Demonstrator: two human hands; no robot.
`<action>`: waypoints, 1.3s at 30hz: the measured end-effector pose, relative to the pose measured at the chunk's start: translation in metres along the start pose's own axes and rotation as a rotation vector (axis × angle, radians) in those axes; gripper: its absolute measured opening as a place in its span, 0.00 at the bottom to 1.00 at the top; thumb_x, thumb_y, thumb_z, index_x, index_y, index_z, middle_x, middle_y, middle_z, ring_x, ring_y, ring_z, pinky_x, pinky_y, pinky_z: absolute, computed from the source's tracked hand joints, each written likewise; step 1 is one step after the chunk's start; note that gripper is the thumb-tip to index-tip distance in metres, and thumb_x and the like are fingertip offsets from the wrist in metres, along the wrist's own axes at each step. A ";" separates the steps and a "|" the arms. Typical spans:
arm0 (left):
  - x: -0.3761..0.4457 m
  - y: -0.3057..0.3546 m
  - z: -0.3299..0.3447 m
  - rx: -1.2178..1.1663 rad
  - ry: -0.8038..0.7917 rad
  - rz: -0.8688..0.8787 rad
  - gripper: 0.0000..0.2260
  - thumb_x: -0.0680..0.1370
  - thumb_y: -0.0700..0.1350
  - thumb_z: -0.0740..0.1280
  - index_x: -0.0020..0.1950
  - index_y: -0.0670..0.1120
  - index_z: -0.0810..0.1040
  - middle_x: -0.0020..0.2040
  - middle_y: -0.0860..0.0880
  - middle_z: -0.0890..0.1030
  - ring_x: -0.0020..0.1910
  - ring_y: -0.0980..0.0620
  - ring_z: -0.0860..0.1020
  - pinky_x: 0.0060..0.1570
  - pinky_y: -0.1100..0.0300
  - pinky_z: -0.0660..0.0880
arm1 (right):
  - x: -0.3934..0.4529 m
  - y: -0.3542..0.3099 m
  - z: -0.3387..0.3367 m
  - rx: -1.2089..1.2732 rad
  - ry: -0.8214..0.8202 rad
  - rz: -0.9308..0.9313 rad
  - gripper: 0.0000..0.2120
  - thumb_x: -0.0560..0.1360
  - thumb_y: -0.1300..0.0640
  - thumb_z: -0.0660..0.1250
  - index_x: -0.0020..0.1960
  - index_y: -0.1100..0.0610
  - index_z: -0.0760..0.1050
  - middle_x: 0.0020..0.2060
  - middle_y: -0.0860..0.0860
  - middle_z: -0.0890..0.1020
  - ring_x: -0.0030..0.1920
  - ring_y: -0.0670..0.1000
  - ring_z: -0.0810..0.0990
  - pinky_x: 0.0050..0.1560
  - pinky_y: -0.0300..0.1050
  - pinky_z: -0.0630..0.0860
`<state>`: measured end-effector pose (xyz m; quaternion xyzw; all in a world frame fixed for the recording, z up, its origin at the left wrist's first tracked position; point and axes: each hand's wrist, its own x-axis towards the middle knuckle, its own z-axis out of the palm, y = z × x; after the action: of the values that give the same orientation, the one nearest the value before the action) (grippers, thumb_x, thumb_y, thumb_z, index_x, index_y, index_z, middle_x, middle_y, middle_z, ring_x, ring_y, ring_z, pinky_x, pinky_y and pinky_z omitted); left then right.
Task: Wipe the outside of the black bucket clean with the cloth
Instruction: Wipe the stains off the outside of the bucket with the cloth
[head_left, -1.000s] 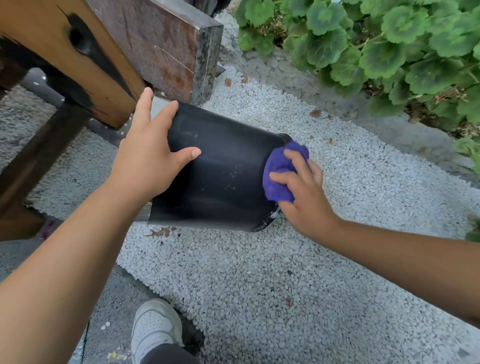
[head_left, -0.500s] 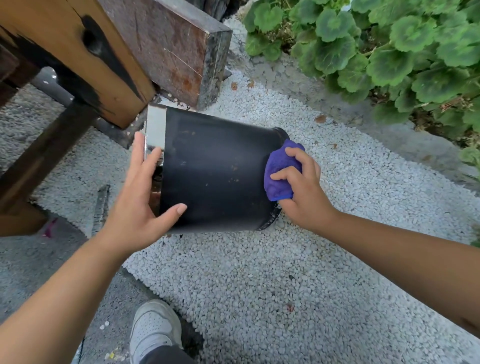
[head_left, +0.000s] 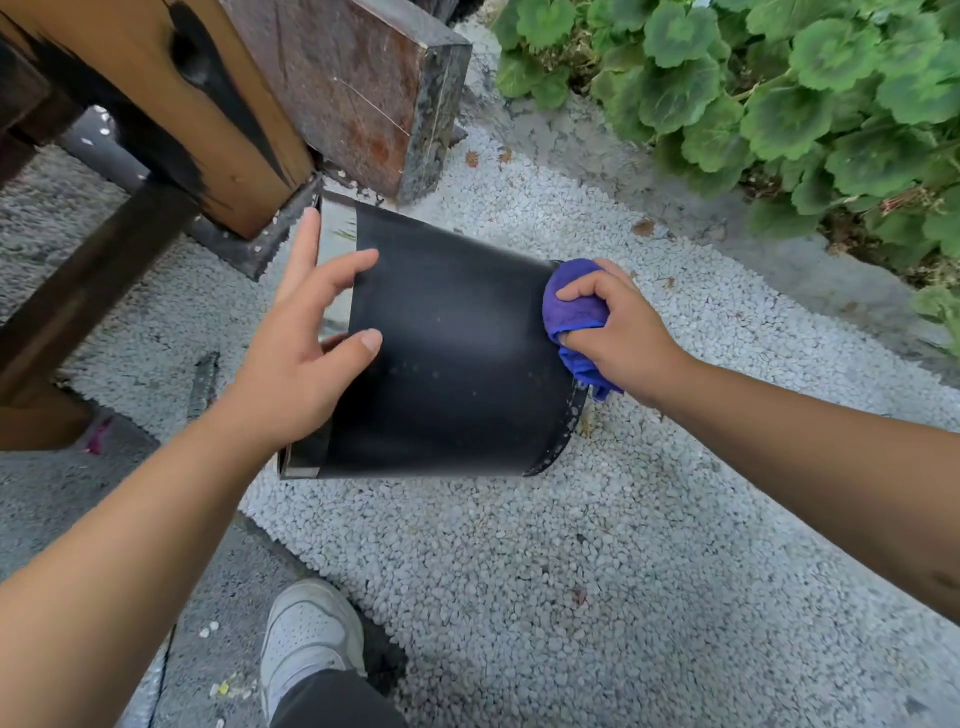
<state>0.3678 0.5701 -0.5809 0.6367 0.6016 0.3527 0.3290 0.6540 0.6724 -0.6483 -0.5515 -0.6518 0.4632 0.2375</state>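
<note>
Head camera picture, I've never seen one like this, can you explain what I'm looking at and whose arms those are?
The camera sits on a person's head and looks down, so both arms are the wearer's own. There is no machine here. A black bucket lies on its side on white gravel. The left hand steadies it near the shiny open rim. The right hand presses a purple cloth against the bucket's base end. Above are wooden beams, at right green plants, and below the wearer's white shoe.

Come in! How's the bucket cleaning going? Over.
Left hand steadying black bucket, tipped on gravel. Right hand pressing cloth near base. Nothing blocking.
</note>
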 end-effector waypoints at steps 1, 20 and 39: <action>0.003 0.002 0.000 -0.011 -0.011 -0.060 0.24 0.74 0.44 0.65 0.68 0.60 0.67 0.80 0.49 0.44 0.70 0.74 0.59 0.53 0.80 0.65 | 0.001 0.001 0.000 -0.016 -0.039 0.015 0.20 0.69 0.67 0.71 0.47 0.43 0.75 0.70 0.51 0.67 0.70 0.53 0.68 0.65 0.38 0.67; 0.024 0.028 0.025 0.330 0.014 -0.150 0.25 0.74 0.56 0.64 0.70 0.49 0.72 0.80 0.48 0.56 0.79 0.48 0.54 0.74 0.47 0.57 | -0.025 0.033 -0.014 -0.302 -0.122 -0.048 0.36 0.67 0.62 0.72 0.73 0.52 0.67 0.71 0.50 0.70 0.69 0.48 0.69 0.61 0.22 0.56; -0.088 -0.034 0.003 0.381 -0.080 0.128 0.30 0.79 0.59 0.61 0.75 0.44 0.62 0.81 0.44 0.52 0.79 0.45 0.54 0.72 0.56 0.62 | -0.081 0.038 0.030 0.036 -0.107 0.069 0.36 0.66 0.70 0.71 0.61 0.35 0.67 0.69 0.46 0.67 0.67 0.43 0.69 0.59 0.23 0.61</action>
<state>0.3501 0.4841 -0.6163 0.7378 0.6023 0.2271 0.2033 0.6706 0.5844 -0.6787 -0.5435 -0.6358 0.5117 0.1961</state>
